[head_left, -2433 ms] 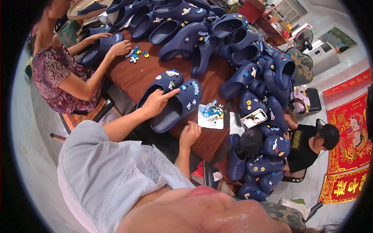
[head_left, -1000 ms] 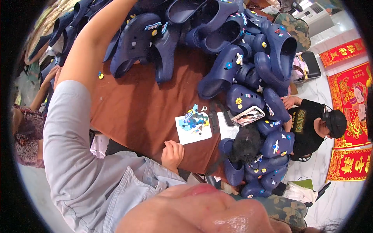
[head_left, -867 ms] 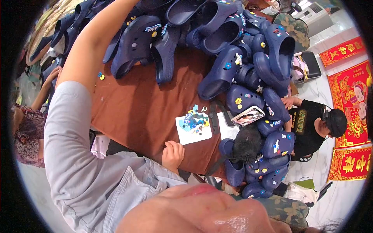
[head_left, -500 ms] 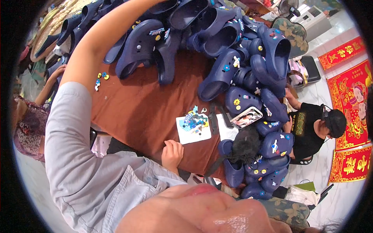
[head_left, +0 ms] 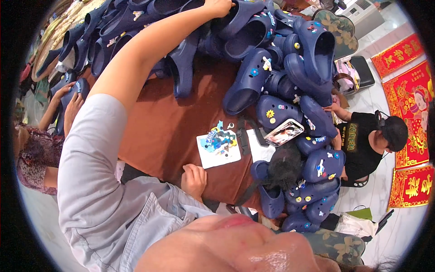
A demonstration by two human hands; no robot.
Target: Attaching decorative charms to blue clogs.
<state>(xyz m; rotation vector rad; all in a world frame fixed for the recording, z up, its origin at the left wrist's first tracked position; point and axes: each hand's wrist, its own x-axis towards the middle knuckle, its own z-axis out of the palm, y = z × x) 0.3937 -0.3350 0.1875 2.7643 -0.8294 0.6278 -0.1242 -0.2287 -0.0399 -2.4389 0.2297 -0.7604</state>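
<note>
Left grip (head_left: 219,7): at a navy clog (head_left: 239,20), partly cut by the top edge of the view; whether it is closed on the clog cannot be told
Clog position: at the far side of the brown tabletop (head_left: 149,131), among other clogs (head_left: 253,81)
Clog weight: likely light, judging by its foam-like look
Clog body: probably springy and not fragile; smooth walls may slide against neighbours
Clog hold point: heel rim or side wall, thumb inside
Charms (head_left: 218,139): small, heaped on a white sheet (head_left: 206,157)
Right grip (head_left: 194,179): loosely curled near the sheet, palm hidden, no object visible in it
</note>
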